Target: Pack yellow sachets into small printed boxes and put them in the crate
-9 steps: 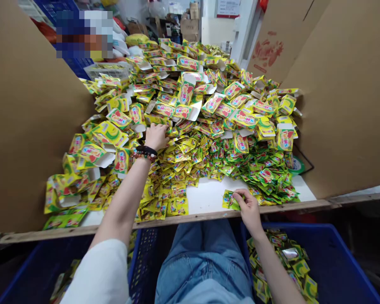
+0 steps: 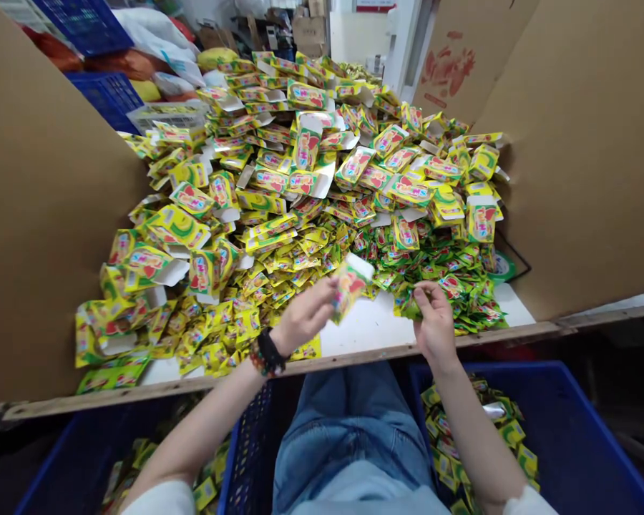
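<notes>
My left hand [image 2: 310, 315], with dark and beaded bands at the wrist, grips a small yellow and red box [image 2: 350, 286] whose white flap end points up and away; the box is a little blurred. To its right, my right hand [image 2: 434, 322] pinches green packets [image 2: 408, 304] above the white tabletop [image 2: 373, 329]. Behind both hands rises a large heap of open-ended boxes [image 2: 268, 179]. Yellow packets [image 2: 247, 325] lie in front of it at the left, and green packets [image 2: 461, 286] at the right.
Cardboard walls stand at the left [image 2: 48, 214] and right [image 2: 584, 179]. A wooden edge [image 2: 354, 361] runs along the table front. Below it are blue crates at the left [image 2: 59, 458] and right [image 2: 574, 443] with filled packs inside. Sacks [image 2: 161, 43] and crates sit behind the heap.
My left hand has come back from the heap toward me and now holds a box. My right hand has moved slightly up and right with its packets. The camera view has shifted a little.
</notes>
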A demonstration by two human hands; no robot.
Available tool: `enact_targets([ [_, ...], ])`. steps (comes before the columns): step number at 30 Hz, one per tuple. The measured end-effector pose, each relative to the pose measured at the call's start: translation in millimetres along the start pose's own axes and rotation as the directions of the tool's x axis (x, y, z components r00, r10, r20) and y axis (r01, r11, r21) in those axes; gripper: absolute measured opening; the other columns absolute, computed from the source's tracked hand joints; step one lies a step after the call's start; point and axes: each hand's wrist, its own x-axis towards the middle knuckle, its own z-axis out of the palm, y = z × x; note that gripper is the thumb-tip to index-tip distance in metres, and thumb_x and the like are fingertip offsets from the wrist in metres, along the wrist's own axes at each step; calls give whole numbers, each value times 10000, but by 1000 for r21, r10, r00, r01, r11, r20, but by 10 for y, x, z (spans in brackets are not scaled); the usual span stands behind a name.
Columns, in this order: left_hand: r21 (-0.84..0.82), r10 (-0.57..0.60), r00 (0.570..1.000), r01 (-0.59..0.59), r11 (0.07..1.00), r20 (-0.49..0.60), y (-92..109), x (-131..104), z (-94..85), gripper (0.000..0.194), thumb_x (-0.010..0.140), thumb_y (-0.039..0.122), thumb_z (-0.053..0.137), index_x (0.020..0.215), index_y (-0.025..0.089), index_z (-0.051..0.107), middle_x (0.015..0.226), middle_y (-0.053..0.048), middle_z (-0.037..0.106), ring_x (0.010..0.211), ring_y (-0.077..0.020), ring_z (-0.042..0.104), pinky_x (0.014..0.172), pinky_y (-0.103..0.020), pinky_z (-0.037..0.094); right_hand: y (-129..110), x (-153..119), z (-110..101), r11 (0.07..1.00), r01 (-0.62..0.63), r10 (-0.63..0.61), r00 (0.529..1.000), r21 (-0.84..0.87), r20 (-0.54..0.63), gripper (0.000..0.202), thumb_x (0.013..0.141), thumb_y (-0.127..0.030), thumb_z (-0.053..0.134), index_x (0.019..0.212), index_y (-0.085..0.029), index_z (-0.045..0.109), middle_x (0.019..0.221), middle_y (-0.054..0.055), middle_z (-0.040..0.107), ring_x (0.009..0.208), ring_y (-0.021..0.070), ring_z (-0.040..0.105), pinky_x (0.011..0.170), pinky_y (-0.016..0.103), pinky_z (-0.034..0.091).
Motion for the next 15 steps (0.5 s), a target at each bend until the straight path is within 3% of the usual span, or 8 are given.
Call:
enact_targets([
  [3,-70,146,987,-151,986,-68,294,-209,160,297,955,119,424,1224,130,550,1267,-141,652,1287,-199,560,1004,-350,560,-216,143,143,992,-42,35,997,116,64,222,839,-448,657,889,-238,602,791,-19,560,706,129,524,675,246,440],
  [5,-15,254,964,-256,966,-81,353,-265,189,260,942,76,444,1161,122,577,1241,-142,671,1358,-219,488,1046,-394,543,-308,182,196,996,-62,49,984,70,172,202,830,-429,676,858,-234,631,777,-24,570,711,126,512,676,239,425],
  [8,78,391,919,-386,919,-56,337,-286,166,155,927,61,485,966,135,615,1188,-118,703,1404,-235,419,1073,-432,530,-356,193,204,988,-149,133,946,32,295,215,783,-423,724,797,-221,651,756,-29,584,702,117,503,663,229,417],
  [12,73,488,871,-484,872,-62,270,-323,157,145,901,85,550,785,164,587,1214,-92,698,1360,-248,480,1042,-433,560,-342,210,183,904,-403,331,870,140,365,327,654,-476,802,763,-221,630,695,-49,576,610,108,503,580,232,427],
  [15,8,463,883,-464,886,-78,222,-397,210,135,904,90,534,823,183,589,1253,-73,679,1336,-241,512,1030,-440,567,-328,216,181,929,-364,311,867,67,390,316,651,-469,800,732,-208,641,673,-41,592,612,116,521,580,240,428],
])
